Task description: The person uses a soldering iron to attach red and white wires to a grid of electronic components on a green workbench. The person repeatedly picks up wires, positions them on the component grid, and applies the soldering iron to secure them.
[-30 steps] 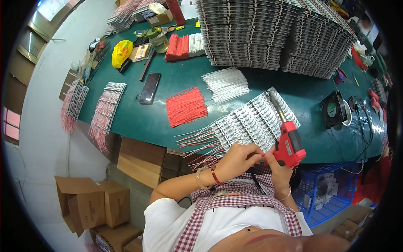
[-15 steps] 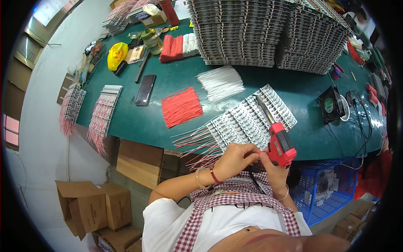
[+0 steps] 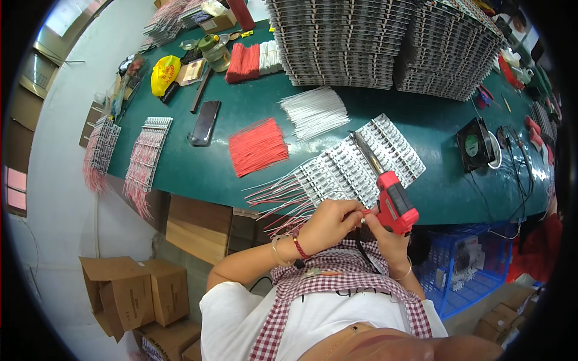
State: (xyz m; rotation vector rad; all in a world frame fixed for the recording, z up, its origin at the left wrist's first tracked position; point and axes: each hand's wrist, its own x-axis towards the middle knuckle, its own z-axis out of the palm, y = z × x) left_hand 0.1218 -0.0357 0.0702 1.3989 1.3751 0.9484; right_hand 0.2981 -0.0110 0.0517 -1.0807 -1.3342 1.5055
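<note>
My right hand (image 3: 388, 240) is closed around the handle of a red and black soldering gun (image 3: 395, 203). The gun's long metal barrel points away over a sheet of small white circuit boards (image 3: 340, 174), which lies slantwise at the table's near edge. Red and white wires (image 3: 274, 198) stick out from the sheet's left side. My left hand (image 3: 328, 225) is pinched shut against the fingertips of the right, just left of the gun's handle. A bit of red shows between the fingers, too small to name. Beyond the sheet lie a pile of red wires (image 3: 257, 147) and a pile of white wires (image 3: 314, 112).
Tall stacks of board sheets (image 3: 343, 45) stand at the back. A phone (image 3: 205, 123) and two wired sheets, one of them the nearer wired sheet (image 3: 147, 156), lie leftward. A black fan (image 3: 474, 145) stands right. Below are a blue crate (image 3: 445, 301) and cardboard boxes (image 3: 129, 295).
Both hands and the soldering gun have shifted slightly left in the picture. The whole view has moved a little, and the fingers stay pinched together.
</note>
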